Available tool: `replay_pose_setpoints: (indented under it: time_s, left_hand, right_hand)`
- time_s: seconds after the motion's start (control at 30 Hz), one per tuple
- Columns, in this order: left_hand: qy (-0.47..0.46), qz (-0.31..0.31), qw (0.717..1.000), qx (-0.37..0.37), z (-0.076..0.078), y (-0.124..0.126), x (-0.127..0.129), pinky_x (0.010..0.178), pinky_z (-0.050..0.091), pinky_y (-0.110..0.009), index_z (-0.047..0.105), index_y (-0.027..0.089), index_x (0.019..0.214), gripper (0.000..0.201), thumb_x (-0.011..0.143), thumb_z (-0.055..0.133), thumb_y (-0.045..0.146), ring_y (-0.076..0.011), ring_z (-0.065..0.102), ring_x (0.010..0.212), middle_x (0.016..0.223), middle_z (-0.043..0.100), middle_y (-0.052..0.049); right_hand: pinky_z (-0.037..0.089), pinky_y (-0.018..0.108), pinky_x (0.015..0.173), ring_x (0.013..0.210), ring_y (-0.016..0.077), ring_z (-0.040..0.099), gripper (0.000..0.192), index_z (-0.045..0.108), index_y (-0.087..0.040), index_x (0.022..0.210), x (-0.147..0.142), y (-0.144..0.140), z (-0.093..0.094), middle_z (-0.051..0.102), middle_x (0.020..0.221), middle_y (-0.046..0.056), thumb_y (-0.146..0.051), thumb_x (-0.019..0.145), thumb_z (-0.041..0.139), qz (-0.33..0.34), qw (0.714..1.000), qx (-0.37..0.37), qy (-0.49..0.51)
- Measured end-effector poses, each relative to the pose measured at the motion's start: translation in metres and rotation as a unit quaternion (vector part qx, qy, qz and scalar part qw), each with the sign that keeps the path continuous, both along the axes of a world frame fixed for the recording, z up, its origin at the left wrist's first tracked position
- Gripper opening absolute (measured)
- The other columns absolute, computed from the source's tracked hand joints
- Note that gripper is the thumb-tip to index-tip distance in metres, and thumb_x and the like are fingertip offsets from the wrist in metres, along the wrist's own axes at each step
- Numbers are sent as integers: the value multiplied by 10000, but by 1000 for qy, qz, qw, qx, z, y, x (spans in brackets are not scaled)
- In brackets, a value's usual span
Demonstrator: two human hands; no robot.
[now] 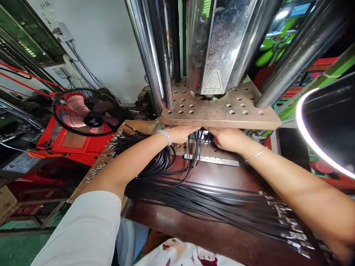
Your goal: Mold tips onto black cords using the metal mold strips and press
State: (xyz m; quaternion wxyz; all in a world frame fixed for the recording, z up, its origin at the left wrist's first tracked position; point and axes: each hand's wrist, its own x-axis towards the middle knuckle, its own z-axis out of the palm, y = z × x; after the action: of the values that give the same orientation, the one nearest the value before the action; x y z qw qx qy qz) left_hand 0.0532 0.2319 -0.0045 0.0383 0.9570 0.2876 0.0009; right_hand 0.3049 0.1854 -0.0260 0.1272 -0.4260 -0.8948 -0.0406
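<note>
Up at about twelve o'clock from the person's chest, both hands are working under the drilled metal plate (222, 111) of a press. The left hand (181, 133) is reaching in from seven o'clock, its fingers curled and tucked beneath the plate's front edge, so whether they are pinching anything I cannot tell. The right hand (229, 139) is coming in from four o'clock, fingers bent and drawn together over the thin black cables (197, 142) that are rising into the mold slot (198, 136) between the two hands; it seems to be touching them, though the actual grip is hidden.

A white bracelet is sitting on the left wrist, and a thin silver bangle is on the right.

A metal strip with small holes (212, 159) is lying on the dark brown table (222, 229), just toward six o'clock of the hands. More black cables (194, 199) are spreading across the table, their metal plugs (291, 231) pointing toward four o'clock, while another bundle is looping under the left forearm.

A red fan (87, 112) is standing well apart at nine o'clock. A lit ring lamp (324, 125) is glowing at three o'clock.
</note>
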Motion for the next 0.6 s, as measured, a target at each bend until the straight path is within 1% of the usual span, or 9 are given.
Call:
replay_pose_setpoints:
  time_s: [0.07, 0.13, 0.23, 0.3, 0.37, 0.43, 0.5, 0.53, 0.6]
  left_hand:
    - [-6, -22, 1000, -1, -1, -6, -2, 1207, 287, -319, 363, 135, 1490, 668, 835, 470, 54, -191, 384, 1421, 1540, 394, -100]
    - [-21, 0, 1000, 4, -2, -8, -5, 1199, 303, -311, 389, 111, 1471, 619, 855, 448, 85, -178, 407, 1407, 1520, 423, -110]
    - [-3, 63, 998, 7, 1, -11, -10, 1191, 313, -317, 395, 90, 1463, 595, 874, 455, 144, -191, 434, 1389, 1501, 445, -131]
    - [28, 82, 996, 1, 7, -14, -12, 1179, 333, -338, 398, 90, 1461, 611, 866, 501, 181, -222, 444, 1381, 1505, 436, -143]
    - [37, 109, 993, -2, 16, -24, -15, 1150, 377, -378, 397, 106, 1466, 611, 881, 522, 229, -256, 471, 1357, 1497, 447, -145]
    - [20, 137, 990, -6, 24, -40, -22, 1126, 408, -414, 414, 104, 1456, 582, 906, 515, 266, -281, 494, 1334, 1490, 454, -152]
    - [-35, 142, 989, 0, 30, -63, -32, 1123, 414, -420, 463, 95, 1417, 532, 920, 507, 279, -279, 510, 1318, 1465, 485, -153]
    - [-72, 137, 988, 5, 32, -77, -37, 1121, 419, -409, 499, 95, 1384, 498, 921, 509, 278, -267, 527, 1300, 1435, 519, -149]
    - [-146, 113, 983, 12, 35, -106, -47, 1102, 440, -387, 568, 106, 1304, 423, 916, 518, 267, -240, 567, 1247, 1343, 600, -132]
  right_hand:
    - [462, 400, 924, 1076, 296, 615, 461, 554, -59, 1289, -7, -10, 0, 641, 1228, 194, -156, 846, 472, -5, 999, 21, -29]
    - [453, 408, 862, 1017, 322, 620, 415, 583, -24, 1222, -12, -15, 0, 654, 1155, 235, -229, 881, 462, -49, 995, 67, -64]
    - [416, 366, 739, 863, 292, 626, 327, 661, -64, 1007, -16, -14, -1, 692, 978, 201, -244, 908, 406, -90, 984, 108, -112]
    - [388, 346, 685, 791, 265, 617, 304, 674, -99, 883, -15, -9, -3, 703, 900, 168, -214, 897, 393, -86, 984, 102, -116]
    - [383, 345, 674, 766, 263, 614, 306, 677, -106, 842, -12, -6, -6, 705, 848, 162, -226, 888, 400, -99, 984, 101, -109]
    - [397, 359, 689, 771, 280, 621, 322, 684, -96, 867, -10, -7, -7, 705, 828, 172, -260, 888, 407, -118, 982, 105, -100]
    - [422, 379, 705, 784, 297, 633, 338, 680, -76, 970, -10, -11, -7, 709, 856, 180, -284, 881, 429, -125, 982, 107, -93]
    - [439, 385, 726, 816, 301, 641, 357, 663, -70, 1056, -11, -12, -7, 713, 911, 180, -291, 873, 452, -118, 983, 107, -92]
    - [468, 392, 826, 974, 299, 639, 446, 588, -70, 1234, -14, -12, -6, 691, 1106, 180, -277, 849, 499, -69, 988, 101, -91]
